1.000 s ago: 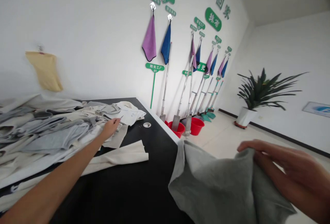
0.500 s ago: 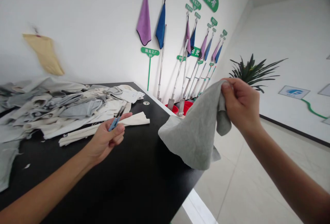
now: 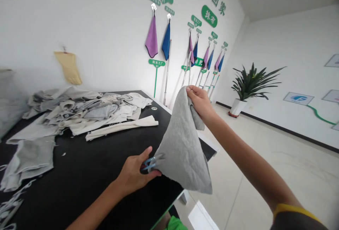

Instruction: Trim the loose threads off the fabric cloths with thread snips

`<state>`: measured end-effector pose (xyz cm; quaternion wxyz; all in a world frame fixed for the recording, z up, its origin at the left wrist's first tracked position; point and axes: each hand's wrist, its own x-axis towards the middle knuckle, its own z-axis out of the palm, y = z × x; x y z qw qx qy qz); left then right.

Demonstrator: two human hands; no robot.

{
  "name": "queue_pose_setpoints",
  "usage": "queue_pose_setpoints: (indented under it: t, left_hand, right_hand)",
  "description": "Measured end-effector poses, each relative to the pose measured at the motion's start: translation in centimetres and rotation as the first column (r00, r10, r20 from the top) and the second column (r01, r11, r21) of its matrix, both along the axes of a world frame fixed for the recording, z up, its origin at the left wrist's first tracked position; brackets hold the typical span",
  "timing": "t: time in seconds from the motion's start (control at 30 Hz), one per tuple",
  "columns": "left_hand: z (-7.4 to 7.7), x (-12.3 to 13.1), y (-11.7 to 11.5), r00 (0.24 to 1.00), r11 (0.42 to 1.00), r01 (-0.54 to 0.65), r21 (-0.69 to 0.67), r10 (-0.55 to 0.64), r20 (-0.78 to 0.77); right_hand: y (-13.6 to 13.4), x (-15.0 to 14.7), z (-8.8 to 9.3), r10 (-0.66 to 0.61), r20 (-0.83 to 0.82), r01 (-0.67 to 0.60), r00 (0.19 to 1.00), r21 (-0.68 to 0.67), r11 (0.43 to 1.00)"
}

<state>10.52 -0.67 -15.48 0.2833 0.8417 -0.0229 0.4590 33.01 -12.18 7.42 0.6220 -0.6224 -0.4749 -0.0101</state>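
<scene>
A piece of grey cloth (image 3: 182,145) hangs from my right hand (image 3: 200,101), whose fingers pinch its top edge. Its lower end spreads down past the table's right edge. My left hand (image 3: 137,171) is at the cloth's lower left side, with small blue thread snips (image 3: 150,163) in the palm. The snips' blades lie against or just before the cloth; I cannot tell whether they touch it. Thumb and fingers of that hand curve around the blue handles, with the fingertips close to the cloth's edge.
Grey and white cloth pieces (image 3: 87,111) lie heaped on the black table (image 3: 87,173). A rolled cream strip (image 3: 122,128) lies before the heap. Purple and blue cloths, a yellow glove (image 3: 69,68) and mop poles line the wall. A potted plant (image 3: 251,81) stands on the floor.
My right hand has moved left with the grey cloth, which now hangs longer. My left hand has come down and right, bringing the snips to the cloth. The view has shifted.
</scene>
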Motion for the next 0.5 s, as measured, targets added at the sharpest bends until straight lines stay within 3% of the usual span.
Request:
queue_pose_setpoints:
  t: [0.07,0.27,0.37,0.5]
  left_hand:
    - [-0.8,0.0,-0.5,0.996,0.995,-0.022,0.099,0.013,0.088]
    - [-1.1,-0.1,-4.3,0.984,0.994,-0.076,0.080,0.062,0.168]
    - [-1.7,0.5,-5.2,0.979,0.982,-0.182,-0.058,0.186,0.083]
    - [-2.4,1.9,-4.8,0.931,0.913,-0.363,-0.187,0.362,-0.039]
  right_hand:
    - [0.8,-0.2,-0.1,0.007,-0.084,-0.009,0.996,-0.024,1.000]
    - [3.1,1.1,-0.3,-0.032,-0.273,0.008,0.962,-0.086,0.996]
    - [3.9,1.8,-2.1,0.005,-0.477,-0.031,0.879,-0.046,0.998]
    - [4.9,2.6,-5.2,0.090,-0.657,-0.068,0.749,0.059,0.996]
